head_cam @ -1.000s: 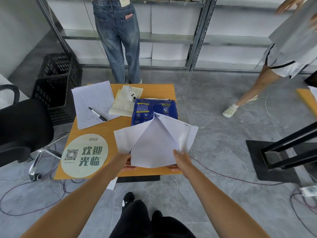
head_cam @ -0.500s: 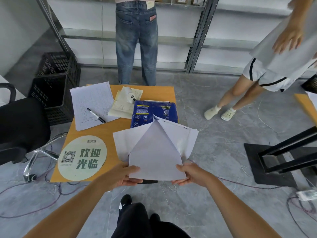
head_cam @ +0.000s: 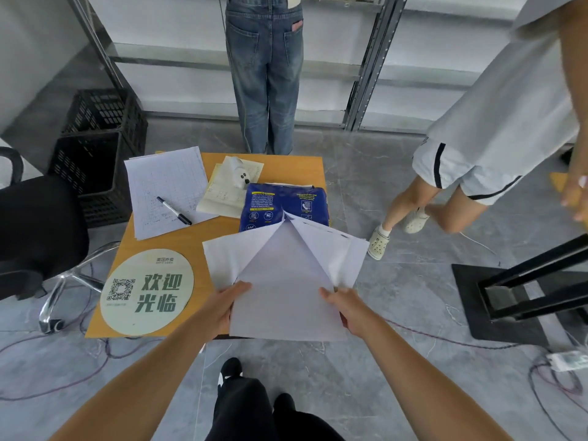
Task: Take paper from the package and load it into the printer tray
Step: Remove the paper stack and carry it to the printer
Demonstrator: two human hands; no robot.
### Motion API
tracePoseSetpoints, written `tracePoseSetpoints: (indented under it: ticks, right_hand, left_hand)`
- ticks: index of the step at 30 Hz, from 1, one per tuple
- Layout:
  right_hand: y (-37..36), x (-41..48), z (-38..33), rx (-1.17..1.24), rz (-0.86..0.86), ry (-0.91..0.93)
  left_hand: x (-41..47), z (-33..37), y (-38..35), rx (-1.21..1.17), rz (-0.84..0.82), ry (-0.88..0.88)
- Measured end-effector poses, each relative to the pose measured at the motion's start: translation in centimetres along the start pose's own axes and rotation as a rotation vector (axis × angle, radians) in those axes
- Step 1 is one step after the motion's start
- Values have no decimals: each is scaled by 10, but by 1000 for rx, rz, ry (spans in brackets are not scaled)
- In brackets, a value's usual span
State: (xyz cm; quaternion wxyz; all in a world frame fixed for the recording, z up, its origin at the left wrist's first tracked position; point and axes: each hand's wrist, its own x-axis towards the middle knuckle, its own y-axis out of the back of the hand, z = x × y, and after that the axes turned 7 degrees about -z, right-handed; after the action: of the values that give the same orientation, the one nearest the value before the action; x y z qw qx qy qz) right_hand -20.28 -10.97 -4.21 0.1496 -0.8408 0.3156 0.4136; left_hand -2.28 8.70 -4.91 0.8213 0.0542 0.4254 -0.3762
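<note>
Left hand (head_cam: 219, 308): fingers closed on left edge of paper stack (head_cam: 286, 288) | Right hand (head_cam: 346, 308): fingers closed on right edge | Stack: fanned, held above near edge of orange table (head_cam: 191, 240) | Blue paper package (head_cam: 280, 205): on table, just beyond stack.

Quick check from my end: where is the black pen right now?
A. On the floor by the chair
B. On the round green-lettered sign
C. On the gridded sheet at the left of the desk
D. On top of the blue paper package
C: the pen lies on the gridded sheet, left of the blue package and beyond the round sign.
</note>
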Motion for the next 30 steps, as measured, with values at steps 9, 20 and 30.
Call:
tracePoseSetpoints:
  ticks: [9, 20, 30]
  right_hand:
    - [-7, 12, -9, 81, 9, 43]
    - [-26, -42, 6, 113, 50, 142]
    - [-57, -134, 18, 33, 215, 187]
  left_hand:
    - [8, 3, -18, 10, 74, 49]
    - [-45, 12, -12, 218, -13, -17]
    - [-115, 5, 8, 223, -229, -58]
